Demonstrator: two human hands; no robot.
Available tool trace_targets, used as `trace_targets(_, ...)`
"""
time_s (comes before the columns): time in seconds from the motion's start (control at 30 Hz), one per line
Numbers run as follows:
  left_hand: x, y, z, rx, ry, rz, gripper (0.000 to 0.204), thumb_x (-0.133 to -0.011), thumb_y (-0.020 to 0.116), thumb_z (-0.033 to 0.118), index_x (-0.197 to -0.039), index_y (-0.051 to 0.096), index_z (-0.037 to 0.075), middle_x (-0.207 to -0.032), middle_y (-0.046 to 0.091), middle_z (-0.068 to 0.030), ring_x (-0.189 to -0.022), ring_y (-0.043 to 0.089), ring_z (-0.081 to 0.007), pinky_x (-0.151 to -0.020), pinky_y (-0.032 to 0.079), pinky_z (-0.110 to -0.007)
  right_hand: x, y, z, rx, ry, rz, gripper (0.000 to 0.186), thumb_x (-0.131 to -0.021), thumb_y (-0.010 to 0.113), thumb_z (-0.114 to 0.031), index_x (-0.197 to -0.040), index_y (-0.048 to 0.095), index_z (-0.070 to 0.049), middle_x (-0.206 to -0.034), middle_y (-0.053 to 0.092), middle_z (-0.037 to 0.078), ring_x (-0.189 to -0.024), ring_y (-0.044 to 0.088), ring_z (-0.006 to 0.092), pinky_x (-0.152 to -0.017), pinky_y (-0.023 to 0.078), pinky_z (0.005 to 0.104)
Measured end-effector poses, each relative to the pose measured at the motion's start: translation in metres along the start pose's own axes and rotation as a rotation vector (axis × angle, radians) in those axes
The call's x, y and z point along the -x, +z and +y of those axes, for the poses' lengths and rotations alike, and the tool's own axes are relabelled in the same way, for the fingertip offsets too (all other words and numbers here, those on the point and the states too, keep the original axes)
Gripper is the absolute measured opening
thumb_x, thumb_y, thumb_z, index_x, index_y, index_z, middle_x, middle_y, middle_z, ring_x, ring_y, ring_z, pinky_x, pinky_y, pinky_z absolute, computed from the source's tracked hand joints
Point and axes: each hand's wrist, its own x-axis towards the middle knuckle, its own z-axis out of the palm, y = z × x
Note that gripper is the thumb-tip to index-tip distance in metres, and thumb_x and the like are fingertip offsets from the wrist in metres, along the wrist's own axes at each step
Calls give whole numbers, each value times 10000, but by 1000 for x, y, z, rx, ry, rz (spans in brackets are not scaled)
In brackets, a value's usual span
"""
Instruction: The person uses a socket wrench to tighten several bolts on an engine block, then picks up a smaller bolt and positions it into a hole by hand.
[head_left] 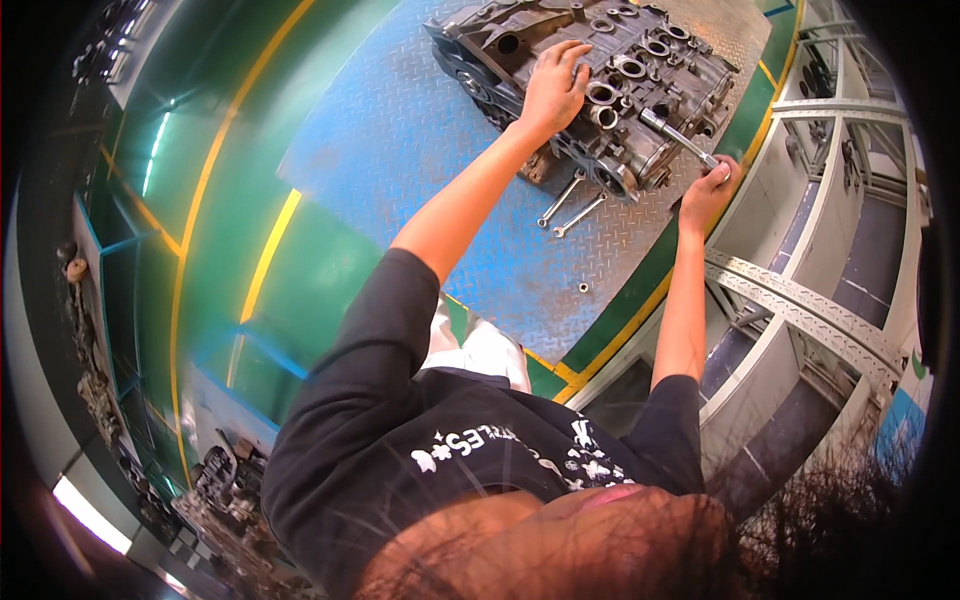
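A metal engine block (680, 80) with several round ports lies on a blue checker-plate stand (350, 120), worn to bare metal toward the right. My left hand (553, 90) rests on the engine's top, fingers bent and apart; anything beneath them is hidden. My right hand (710, 190) is closed round the end of a silver socket tool (675, 132), whose far end reaches onto the engine's right part. Two combination wrenches (580, 215) lie on the plate by the engine's near side, and a small nut (583, 287) lies nearer to me.
Grey metal frames with panels (815, 250) run along the right, close to my right arm. Green flooring with yellow lines (235, 140) surrounds the plate. More dark engine parts (220, 475) sit at the lower left, beside blue-edged stands.
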Motion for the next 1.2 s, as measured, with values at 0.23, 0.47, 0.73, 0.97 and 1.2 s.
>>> trace_targets(0.23, -4, 37, -14, -194, -97, -166, 556, -1092, 473, 389, -1543, 485, 65, -1584, 493, -197, -1477, 436, -387, -1247, 303, -516, -8, -26, -82, -71, 1110, -68, 630, -1044, 482, -682, -1086, 526, -55, -716, 534, 61, -478, 541, 180, -395, 478, 379)
trace_targets(0.47, -2, 41, -18, -198, -190, -233, 615, -1090, 454, 398, -1533, 450, -28, -1566, 511, -222, -1484, 438, -376, -1271, 262, -519, 2, -9, -54, 287, 684, 19, 526, -1096, 504, -536, -1137, 552, -14, -722, 552, 53, -552, 550, 149, -514, 452, 297)
trace_targets(0.73, -2, 36, -20, -193, -183, -177, 602, -1048, 531, 353, -1494, 474, -46, -1494, 567, -230, -1444, 484, -372, -1262, 287, -512, 7, -12, -26, -81, 294, 73, 272, -1104, 588, -286, -1025, 571, -27, -740, 520, 18, -581, 474, 106, -547, 407, 270)
trace_targets(0.97, -5, 40, -17, -214, -157, -166, 562, -1031, 551, 333, -1456, 512, -33, -1451, 589, -222, -1407, 509, -371, -1250, 310, -501, 18, -66, -48, -367, 640, 252, 248, -1048, 687, -262, -928, 561, -85, -658, 429, -17, -490, 383, 76, -454, 270, 262)
trace_targets(1.2, -5, 35, -20, -42, -174, -126, 426, -1006, 661, 267, -1360, 625, 33, -1286, 690, -195, -1240, 614, -363, -1155, 399, -456, 28, -65, -93, -335, 704, 233, 277, -1062, 681, -292, -931, 569, -75, -670, 438, -10, -492, 372, 75, -474, 272, 259)
